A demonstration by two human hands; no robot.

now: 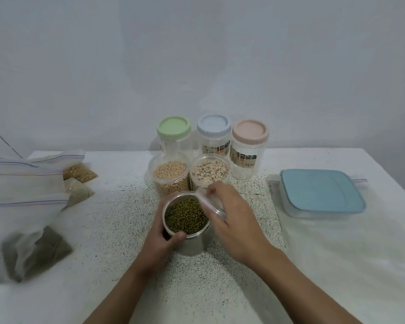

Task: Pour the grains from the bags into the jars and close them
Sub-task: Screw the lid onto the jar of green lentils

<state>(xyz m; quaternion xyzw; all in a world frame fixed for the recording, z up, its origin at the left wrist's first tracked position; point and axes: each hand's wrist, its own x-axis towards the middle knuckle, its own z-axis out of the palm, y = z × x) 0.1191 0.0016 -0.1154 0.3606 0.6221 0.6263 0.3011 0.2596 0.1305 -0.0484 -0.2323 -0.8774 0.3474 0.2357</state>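
Observation:
A clear jar of green mung beans (pixel 186 218) stands open at the table's middle. My left hand (pixel 161 239) grips its left side, thumb on the near rim. My right hand (pixel 232 218) holds a clear lid (pixel 211 204) tilted over the jar's right rim. Behind it stand a jar of soybeans (pixel 170 175) and a jar of black-eyed peas (pixel 209 173); whether clear lids cover them I cannot tell. Three clear jars at the back carry a green lid (pixel 173 127), a blue lid (pixel 214 125) and a pink lid (pixel 250 130).
Zip bags (pixel 26 183) with grain lie piled at the left, a darker one (pixel 36 251) nearer. A box with a blue lid (pixel 320 192) sits at the right on flat clear bags (pixel 351 253). The wall stands close behind the jars.

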